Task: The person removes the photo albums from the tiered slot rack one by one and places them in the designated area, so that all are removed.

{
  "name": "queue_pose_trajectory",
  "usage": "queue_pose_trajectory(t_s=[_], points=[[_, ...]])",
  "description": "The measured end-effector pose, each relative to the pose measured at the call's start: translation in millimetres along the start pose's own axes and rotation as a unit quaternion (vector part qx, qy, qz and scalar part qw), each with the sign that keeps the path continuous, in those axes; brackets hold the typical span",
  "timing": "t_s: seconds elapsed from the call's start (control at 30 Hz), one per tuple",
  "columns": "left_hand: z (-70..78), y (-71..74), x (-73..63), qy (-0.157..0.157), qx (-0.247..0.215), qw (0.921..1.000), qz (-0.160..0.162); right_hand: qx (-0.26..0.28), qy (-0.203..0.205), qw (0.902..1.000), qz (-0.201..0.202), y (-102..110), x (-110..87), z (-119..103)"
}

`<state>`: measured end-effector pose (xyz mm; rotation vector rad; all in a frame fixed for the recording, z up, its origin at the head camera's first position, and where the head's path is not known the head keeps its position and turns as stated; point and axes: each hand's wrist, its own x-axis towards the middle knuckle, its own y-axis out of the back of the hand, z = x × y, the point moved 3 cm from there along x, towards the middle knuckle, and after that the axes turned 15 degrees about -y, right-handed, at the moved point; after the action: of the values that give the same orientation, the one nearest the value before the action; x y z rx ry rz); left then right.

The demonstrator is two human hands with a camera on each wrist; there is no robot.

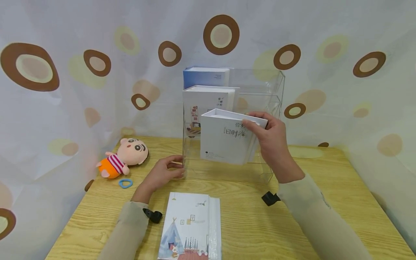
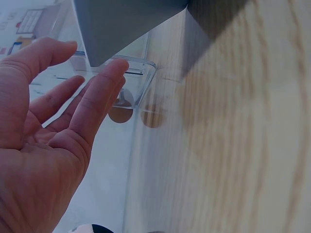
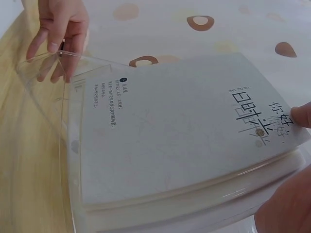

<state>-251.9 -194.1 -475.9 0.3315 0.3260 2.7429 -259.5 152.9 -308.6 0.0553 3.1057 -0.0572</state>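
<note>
My right hand (image 1: 273, 139) pinches a white photo album (image 1: 224, 141) by its upper right edge, thumb on the front cover. The album is upright and slightly tilted, in front of the lower part of a clear acrylic rack (image 1: 227, 173). In the right wrist view, printed characters show on the album's cover (image 3: 180, 131). My left hand (image 1: 167, 171) is at the rack's lower left corner, its fingers loosely extended; whether it touches the rack is hard to tell. Behind, a white album (image 1: 208, 103) and a blue one (image 1: 204, 77) stand in higher tiers.
Another white album (image 1: 186, 224) with a tent picture lies on the wooden table (image 1: 247, 224) near the front. To the left lie a plush doll (image 1: 125, 157) and a blue ring (image 1: 125, 183). A patterned curtain (image 1: 308, 54) hangs behind the rack.
</note>
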Motion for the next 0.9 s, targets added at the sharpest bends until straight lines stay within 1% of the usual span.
queue_pose_trajectory(t_s=[0.23, 0.5, 0.67, 0.9], points=[[0.5, -0.3, -0.9, 0.004, -0.004, 1.0000, 0.002, -0.038, -0.016, 0.9991, 0.007, 8, -12.3, 10], [-0.7, -0.4, 0.3, 0.005, -0.003, 1.0000, 0.001, -0.059, -0.027, 0.9978, 0.016, 20, -20.8, 24], [-1.0, -0.5, 0.9, 0.006, -0.004, 1.0000, 0.001, -0.060, -0.031, 0.9976, 0.013, 25, -25.8, 32], [0.6, -0.6, 0.1, 0.008, -0.002, 1.0000, 0.001, -0.041, -0.017, 0.9990, 0.005, 31, -35.7, 40]])
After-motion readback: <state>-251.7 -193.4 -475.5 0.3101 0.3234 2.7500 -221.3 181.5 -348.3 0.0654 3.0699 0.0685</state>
